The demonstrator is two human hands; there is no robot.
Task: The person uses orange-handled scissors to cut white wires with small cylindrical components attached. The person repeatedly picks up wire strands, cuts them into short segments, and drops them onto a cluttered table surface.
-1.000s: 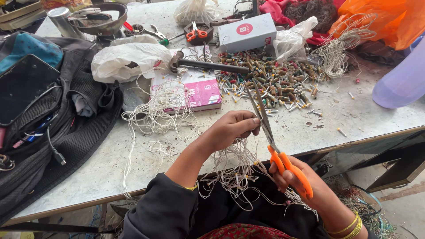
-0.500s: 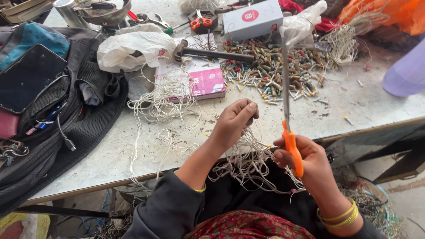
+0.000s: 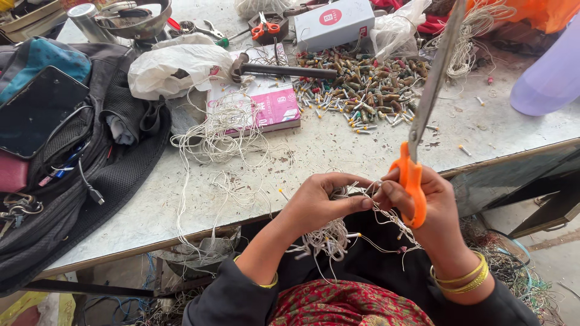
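My right hand (image 3: 432, 208) grips orange-handled scissors (image 3: 417, 139) whose long steel blades point up and away over the table. My left hand (image 3: 320, 202) pinches a tangle of thin white strings (image 3: 338, 232) held over my lap, its fingertips touching the fingers of the right hand. Small capped pieces hang on those strings. More loose white string (image 3: 223, 130) lies spread on the grey table (image 3: 338, 145) ahead of my left hand. Yellow bangles circle my right wrist.
A pile of small coloured capped pieces (image 3: 368, 87) lies mid-table beside a hammer (image 3: 278, 69) and a pink box (image 3: 269, 105). A white plastic bag (image 3: 175, 69), a grey box (image 3: 335, 24), small orange scissors (image 3: 266, 27), metal bowls (image 3: 130, 18) and a black backpack (image 3: 66, 157) crowd the left.
The scissors have swung from leaning left to leaning up and right. Both hands have drawn together over my lap, fingertips now meeting on the string tangle.
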